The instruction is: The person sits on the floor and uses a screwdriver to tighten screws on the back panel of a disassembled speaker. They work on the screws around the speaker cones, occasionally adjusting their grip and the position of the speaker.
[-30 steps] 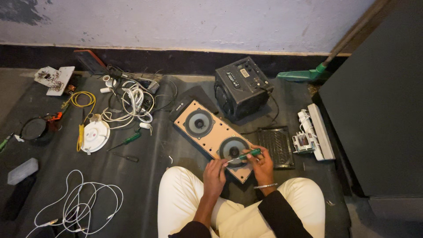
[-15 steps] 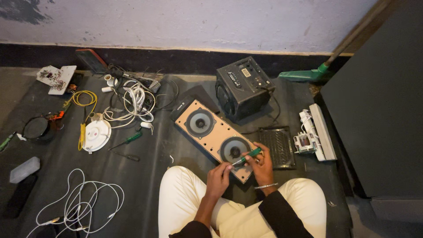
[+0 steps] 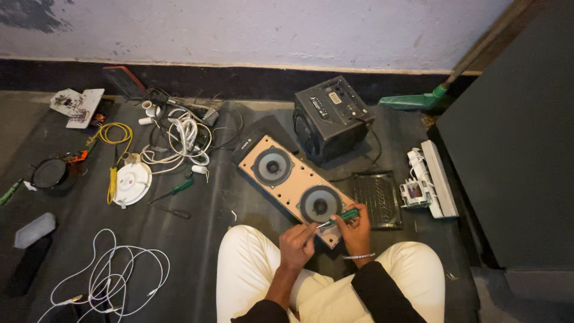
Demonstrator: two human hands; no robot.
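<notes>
A green-handled screwdriver point(image 3: 341, 216) lies across the near end of a tan speaker panel point(image 3: 293, 182), its shaft slanting down to the left toward the panel's near corner. The right hand point(image 3: 355, 230) is closed around the green handle, just right of the nearer of the two round speaker cones point(image 3: 320, 204). The left hand point(image 3: 297, 244) sits at the panel's near edge with its fingers curled by the screwdriver's tip — whether it pinches the tip or only steadies it cannot be told. The panel lies flat on the dark floor mat point(image 3: 197, 227), running diagonally from far left to near right, its near end resting just beyond the person's cream-trousered knees.

Behind the panel stands a black box-shaped speaker cabinet point(image 3: 332, 116); just right of the panel lies a black mesh grille point(image 3: 378, 199), and further right a white plastic strip unit point(image 3: 431, 179). A green broom head point(image 3: 412, 101) leans by the far wall. To the left — well apart from the hands — lie a second green screwdriver point(image 3: 174, 189), a white round disc point(image 3: 131, 183), a tangle of white cables point(image 3: 182, 137), a yellow wire point(image 3: 113, 134) and a loose white cord point(image 3: 101, 278).
</notes>
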